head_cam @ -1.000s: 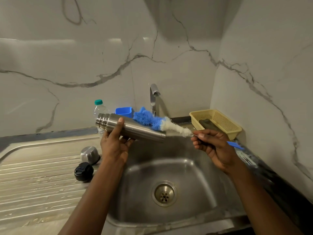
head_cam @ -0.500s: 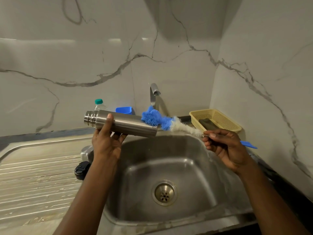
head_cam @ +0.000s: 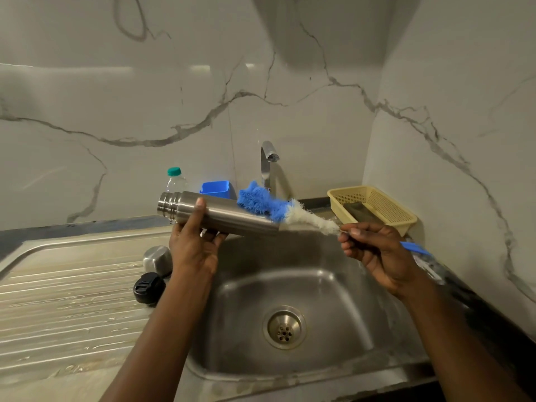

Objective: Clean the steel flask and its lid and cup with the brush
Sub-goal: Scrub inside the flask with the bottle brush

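My left hand [head_cam: 195, 248] holds the steel flask [head_cam: 232, 217] sideways above the left rim of the sink, its neck pointing left. My right hand [head_cam: 374, 252] grips the handle of the bottle brush [head_cam: 278, 208], whose blue and white bristles lie against the flask's upper right side. The brush's blue handle end sticks out behind my right hand. The steel cup [head_cam: 158, 260] stands upside down on the draining board, and the black lid [head_cam: 148, 288] lies just in front of it.
The steel sink basin [head_cam: 333, 300] with its drain lies below both hands. A tap [head_cam: 268, 161] stands at the back. A plastic bottle [head_cam: 175, 179], a blue tub [head_cam: 217, 189] and a yellow basket [head_cam: 374, 207] line the back edge. The draining board [head_cam: 66, 303] extends left.
The flask moved left and up, then back right a little. The brush slid along the flask's outside, its bristles now further over the flask's right end.
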Action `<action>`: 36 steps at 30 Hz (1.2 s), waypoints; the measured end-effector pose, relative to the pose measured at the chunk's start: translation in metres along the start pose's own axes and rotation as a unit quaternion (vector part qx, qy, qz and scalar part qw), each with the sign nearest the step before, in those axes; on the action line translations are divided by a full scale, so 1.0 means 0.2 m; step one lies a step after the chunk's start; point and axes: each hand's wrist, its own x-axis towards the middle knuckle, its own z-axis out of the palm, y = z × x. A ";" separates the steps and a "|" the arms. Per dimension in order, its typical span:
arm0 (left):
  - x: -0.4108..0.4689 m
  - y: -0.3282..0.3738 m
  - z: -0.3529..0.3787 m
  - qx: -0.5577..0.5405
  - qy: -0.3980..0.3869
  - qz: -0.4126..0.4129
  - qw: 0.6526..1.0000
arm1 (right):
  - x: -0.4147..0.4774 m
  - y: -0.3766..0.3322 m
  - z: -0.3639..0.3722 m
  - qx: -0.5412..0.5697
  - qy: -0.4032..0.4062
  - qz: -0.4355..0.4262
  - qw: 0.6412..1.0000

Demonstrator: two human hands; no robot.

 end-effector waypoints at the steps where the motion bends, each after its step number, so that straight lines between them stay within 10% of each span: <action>1: 0.00 -0.01 0.00 0.000 0.003 0.000 1.000 | 0.00 -0.01 0.00 -0.001 0.004 -0.002 1.000; 36: 0.00 0.00 -0.07 -0.053 -0.029 -0.019 0.998 | -0.03 -0.05 0.01 0.022 0.035 0.000 0.999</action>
